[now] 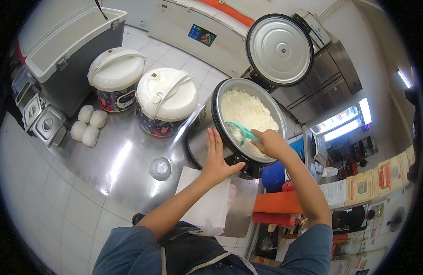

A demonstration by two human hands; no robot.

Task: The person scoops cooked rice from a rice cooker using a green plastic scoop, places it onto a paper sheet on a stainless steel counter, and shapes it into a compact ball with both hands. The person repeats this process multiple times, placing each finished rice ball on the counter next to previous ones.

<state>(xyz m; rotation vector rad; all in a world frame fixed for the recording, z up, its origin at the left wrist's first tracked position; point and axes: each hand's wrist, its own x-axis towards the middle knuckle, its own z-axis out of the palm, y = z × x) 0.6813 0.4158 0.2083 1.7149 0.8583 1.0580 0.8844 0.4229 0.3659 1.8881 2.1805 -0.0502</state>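
A large steel rice cooker [202, 139] stands before me, its round lid [278, 58] raised at the far side. White cooked rice [247, 105] fills much of the pot. My right hand [274, 143] grips the handle of a teal rice scoop [246, 132] inside the pot, by the near wall. White rice shows in the scoop's bowl. My left hand [215, 165] rests against the cooker's near outer side, close to the black side handle [250, 169], with thumb and fingers apart. It holds nothing.
Two patterned pots with white lids, one nearer [165, 94], one farther [116, 72], several white wrapped bundles [89, 125] and lidded steel pans [48, 123] share the steel table [125, 172]. A clear bottle [160, 168] and white paper sheets [201, 206] lie nearer. A grey cooler box [82, 51] stands behind.
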